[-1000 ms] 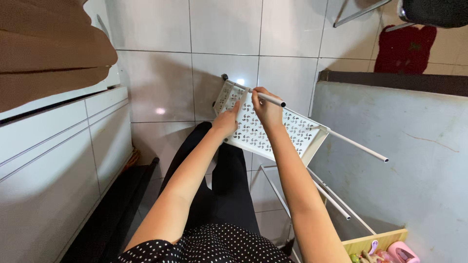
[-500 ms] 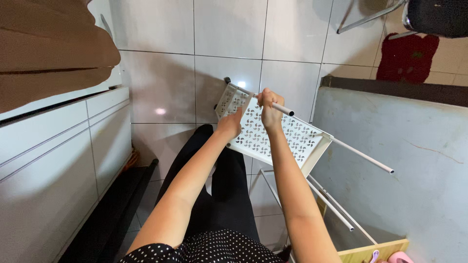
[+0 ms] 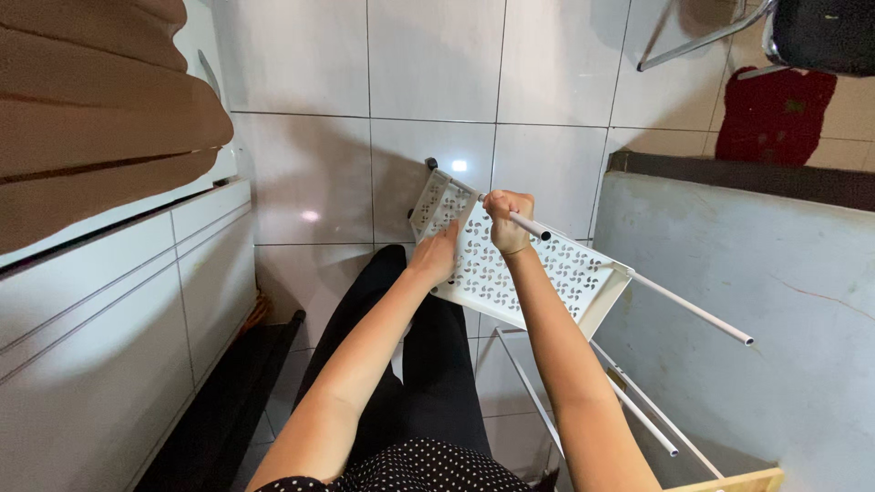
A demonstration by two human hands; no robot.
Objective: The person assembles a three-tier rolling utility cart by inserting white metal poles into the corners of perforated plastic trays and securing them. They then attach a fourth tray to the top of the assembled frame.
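Above a floor of large glossy white tiles [image 3: 428, 64], one white perforated metal shelf panel [image 3: 538, 273], flat and rectangular with rows of small curled cut-outs, is held tilted over the person's lap. One thin white metal rod [image 3: 674, 301] runs along its upper edge, from a dark cap near the far corner out past the near right corner. The right hand [image 3: 508, 221] is closed in a fist around this rod, near the panel's far end. The left hand [image 3: 437, 257] lies with fingers fairly flat against the panel's face at its left edge; whether it grips the rim cannot be told. Two more slim white rods [image 3: 638, 410] slant below the panel, beside one grey concrete slab [image 3: 756, 310] with a hairline crack. On the left stands one white glossy cabinet [image 3: 109, 346] with panelled fronts; at top right lie one red mat [image 3: 775, 114] and one dark chair with chrome legs [image 3: 820, 36]. A pale wooden edge [image 3: 729, 481] shows at the bottom right.

Compared with half a second ago, panel and hands sit much the same, while the colourful items by the wooden edge have left the view.
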